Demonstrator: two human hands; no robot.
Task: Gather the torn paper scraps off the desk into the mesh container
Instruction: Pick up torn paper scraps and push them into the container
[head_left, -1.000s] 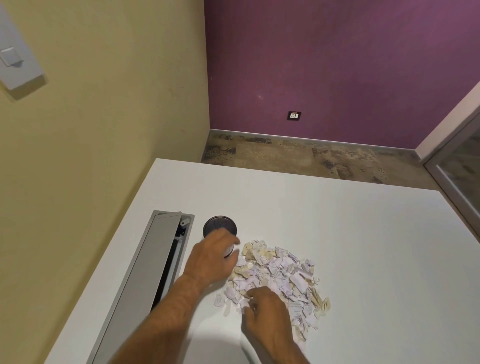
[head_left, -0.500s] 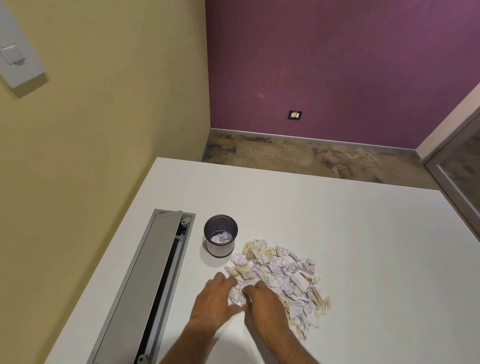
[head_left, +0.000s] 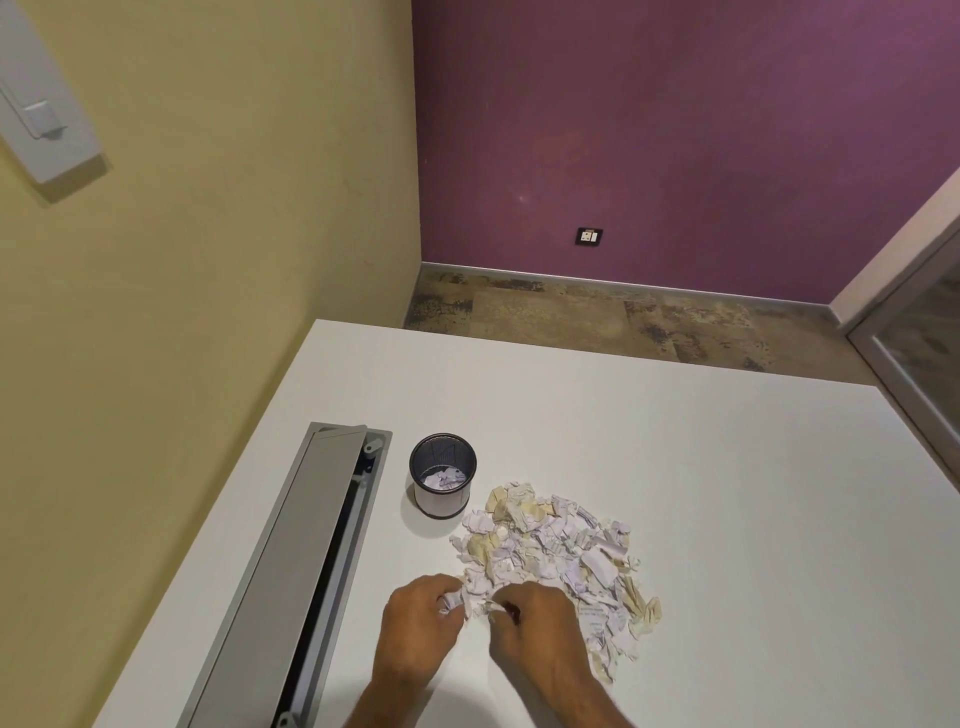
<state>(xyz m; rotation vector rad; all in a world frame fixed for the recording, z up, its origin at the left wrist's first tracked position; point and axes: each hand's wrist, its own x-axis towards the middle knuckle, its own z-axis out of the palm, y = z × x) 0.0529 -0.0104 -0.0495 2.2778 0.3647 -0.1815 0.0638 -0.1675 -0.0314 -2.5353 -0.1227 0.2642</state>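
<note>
We've got both hands at the near edge of the paper scraps on the desk: left hand pinches a few scraps, right hand pinches another bit. Mesh container sits just beyond the pile (some scraps already inside), apart from both hands.

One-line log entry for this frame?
left hand pinches scraps | right hand pinches scraps | pile on desk | mesh container partly filled
</note>
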